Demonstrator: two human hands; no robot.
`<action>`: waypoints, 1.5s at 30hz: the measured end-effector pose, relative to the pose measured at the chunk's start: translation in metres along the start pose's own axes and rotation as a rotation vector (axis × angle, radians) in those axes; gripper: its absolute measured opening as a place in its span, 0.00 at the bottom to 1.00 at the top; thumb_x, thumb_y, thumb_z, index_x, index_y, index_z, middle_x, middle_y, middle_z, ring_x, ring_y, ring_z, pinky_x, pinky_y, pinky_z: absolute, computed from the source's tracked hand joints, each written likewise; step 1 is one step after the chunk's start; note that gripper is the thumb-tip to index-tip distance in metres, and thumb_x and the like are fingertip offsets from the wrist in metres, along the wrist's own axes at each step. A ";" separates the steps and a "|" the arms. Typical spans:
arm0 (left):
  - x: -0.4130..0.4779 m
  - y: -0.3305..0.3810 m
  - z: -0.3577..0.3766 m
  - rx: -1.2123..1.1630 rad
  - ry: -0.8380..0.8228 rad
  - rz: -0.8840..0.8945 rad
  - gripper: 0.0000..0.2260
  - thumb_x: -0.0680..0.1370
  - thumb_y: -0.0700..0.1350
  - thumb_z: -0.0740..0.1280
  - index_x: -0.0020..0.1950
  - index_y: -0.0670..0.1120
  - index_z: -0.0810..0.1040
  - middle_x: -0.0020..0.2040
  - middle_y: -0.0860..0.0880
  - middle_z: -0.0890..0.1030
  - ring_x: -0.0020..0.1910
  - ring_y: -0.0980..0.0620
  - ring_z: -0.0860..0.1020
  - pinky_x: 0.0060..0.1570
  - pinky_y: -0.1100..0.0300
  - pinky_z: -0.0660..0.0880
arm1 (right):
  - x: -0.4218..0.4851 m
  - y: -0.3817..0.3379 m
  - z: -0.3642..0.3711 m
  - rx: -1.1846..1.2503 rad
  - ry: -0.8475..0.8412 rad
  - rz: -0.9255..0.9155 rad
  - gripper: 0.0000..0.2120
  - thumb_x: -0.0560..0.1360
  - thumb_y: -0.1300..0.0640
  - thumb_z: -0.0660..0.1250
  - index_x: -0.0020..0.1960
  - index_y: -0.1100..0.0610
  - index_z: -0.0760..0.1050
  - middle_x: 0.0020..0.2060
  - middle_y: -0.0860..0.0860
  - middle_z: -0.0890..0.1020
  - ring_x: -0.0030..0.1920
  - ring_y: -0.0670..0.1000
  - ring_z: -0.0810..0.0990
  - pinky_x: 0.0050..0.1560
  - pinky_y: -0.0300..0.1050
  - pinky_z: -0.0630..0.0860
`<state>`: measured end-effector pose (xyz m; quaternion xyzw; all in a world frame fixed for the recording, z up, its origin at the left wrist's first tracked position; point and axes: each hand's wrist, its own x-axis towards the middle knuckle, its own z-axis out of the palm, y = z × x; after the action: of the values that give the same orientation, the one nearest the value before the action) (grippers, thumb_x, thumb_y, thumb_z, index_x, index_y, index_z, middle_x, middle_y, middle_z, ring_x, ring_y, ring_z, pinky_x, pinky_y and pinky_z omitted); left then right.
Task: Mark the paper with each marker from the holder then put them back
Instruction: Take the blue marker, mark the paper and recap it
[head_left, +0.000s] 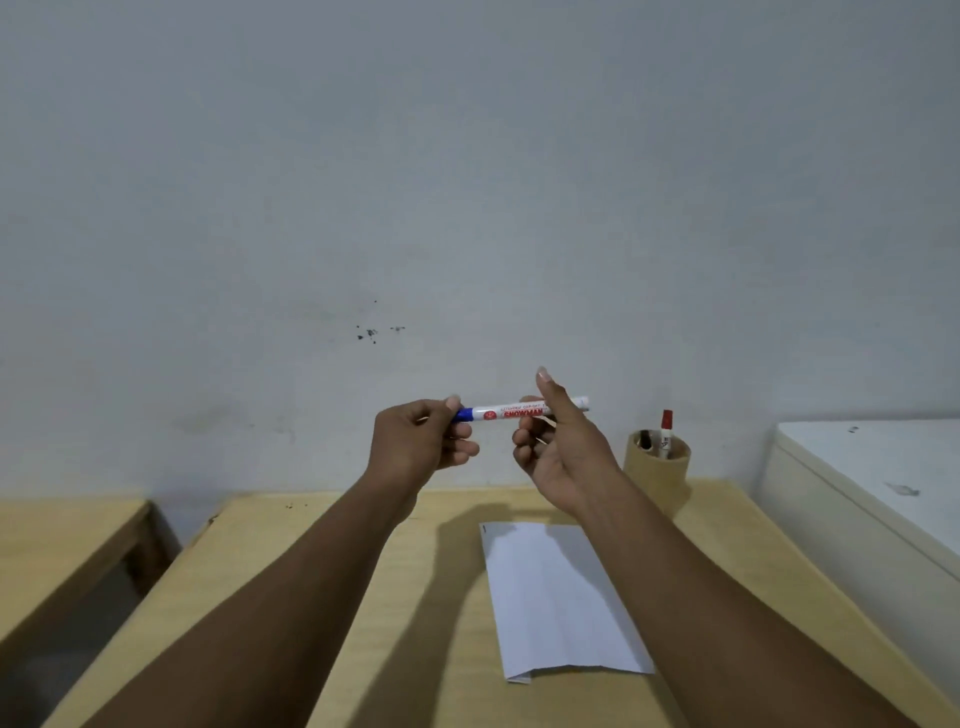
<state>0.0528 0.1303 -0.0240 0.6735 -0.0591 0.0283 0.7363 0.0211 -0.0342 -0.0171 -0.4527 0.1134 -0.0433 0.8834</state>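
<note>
Both my hands hold a white marker (511, 411) with a blue cap level in the air above the table. My left hand (421, 441) pinches the blue cap end. My right hand (558, 447) grips the white barrel, thumb raised. Below them a white sheet of paper (556, 597) lies on the wooden table (291, 597), with a small dark mark at its far left corner. A brown cardboard holder (655, 475) stands at the back right of the table, and a red-capped marker (666, 434) stands upright in it beside a dark one.
A white cabinet or appliance (878, 499) stands right of the table. A second wooden table (57, 545) sits to the left across a gap. A pale wall runs behind the tables.
</note>
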 end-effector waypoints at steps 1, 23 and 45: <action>-0.003 -0.009 -0.003 -0.018 0.012 -0.027 0.11 0.82 0.45 0.68 0.50 0.38 0.85 0.36 0.43 0.84 0.32 0.48 0.84 0.38 0.57 0.84 | -0.001 0.010 0.003 -0.026 -0.010 0.019 0.17 0.70 0.46 0.78 0.47 0.58 0.78 0.30 0.52 0.78 0.28 0.49 0.76 0.30 0.41 0.72; -0.017 -0.138 -0.032 0.992 -0.059 0.064 0.04 0.76 0.54 0.67 0.45 0.55 0.79 0.39 0.58 0.82 0.41 0.56 0.80 0.38 0.60 0.72 | 0.038 0.048 -0.060 -0.776 -0.025 -0.171 0.02 0.72 0.63 0.74 0.42 0.60 0.81 0.33 0.57 0.84 0.29 0.53 0.81 0.27 0.41 0.73; -0.015 -0.153 -0.033 1.022 -0.024 0.186 0.09 0.73 0.59 0.68 0.48 0.57 0.78 0.36 0.58 0.81 0.41 0.57 0.79 0.37 0.60 0.70 | 0.060 0.122 -0.081 -0.877 0.112 -0.241 0.08 0.72 0.55 0.77 0.41 0.59 0.83 0.32 0.53 0.86 0.31 0.47 0.86 0.36 0.47 0.82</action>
<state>0.0577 0.1498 -0.1803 0.9392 -0.1058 0.1113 0.3072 0.0567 -0.0376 -0.1714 -0.7909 0.1149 -0.1181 0.5893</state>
